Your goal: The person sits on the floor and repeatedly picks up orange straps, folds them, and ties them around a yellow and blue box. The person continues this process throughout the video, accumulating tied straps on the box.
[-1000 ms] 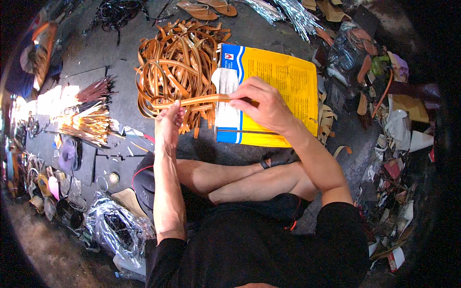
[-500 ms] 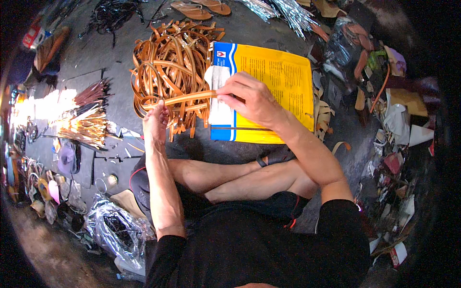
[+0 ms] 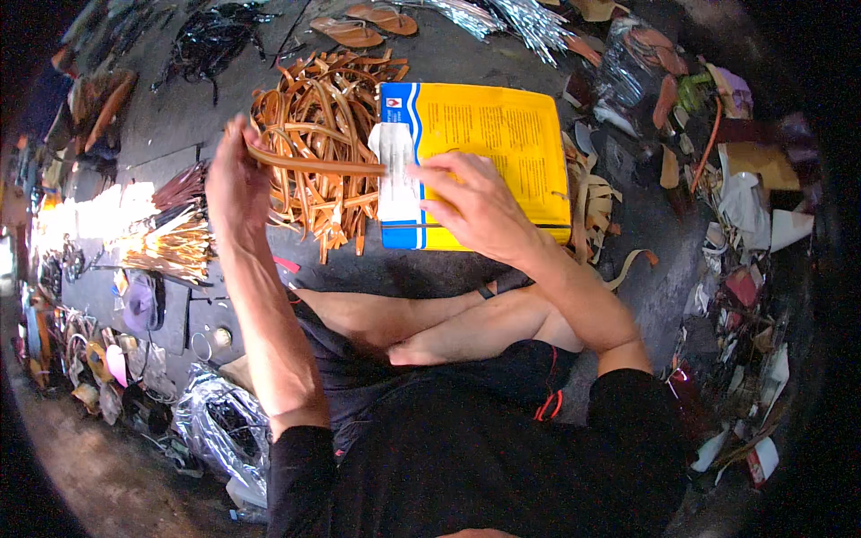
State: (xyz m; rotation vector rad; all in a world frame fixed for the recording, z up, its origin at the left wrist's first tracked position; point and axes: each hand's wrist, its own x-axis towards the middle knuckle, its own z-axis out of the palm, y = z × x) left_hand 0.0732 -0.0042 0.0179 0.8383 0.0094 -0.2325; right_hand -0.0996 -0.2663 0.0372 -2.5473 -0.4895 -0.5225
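My left hand is closed on one end of a tan leather-like strap. The strap stretches rightward over a tangled heap of brown straps, its loose end lying above a white patch. That patch lies on the left part of a yellow and blue printed sheet or bag. Over the sheet hovers my right hand, thumb and fingers apart, its fingertips just short of the strap's loose end. Nothing shows between them. A thin dark strip crosses the sheet's near edge.
Bundles of copper-coloured strips lie at the left, and sandal soles at the far side. Silvery strips sit beyond the sheet. Scraps and plastic crowd the right; a clear plastic bundle is near my left elbow.
My left hand has moved left and up with the strap. The strap's right end has left my right fingers, which have spread. The whole view has shifted slightly.
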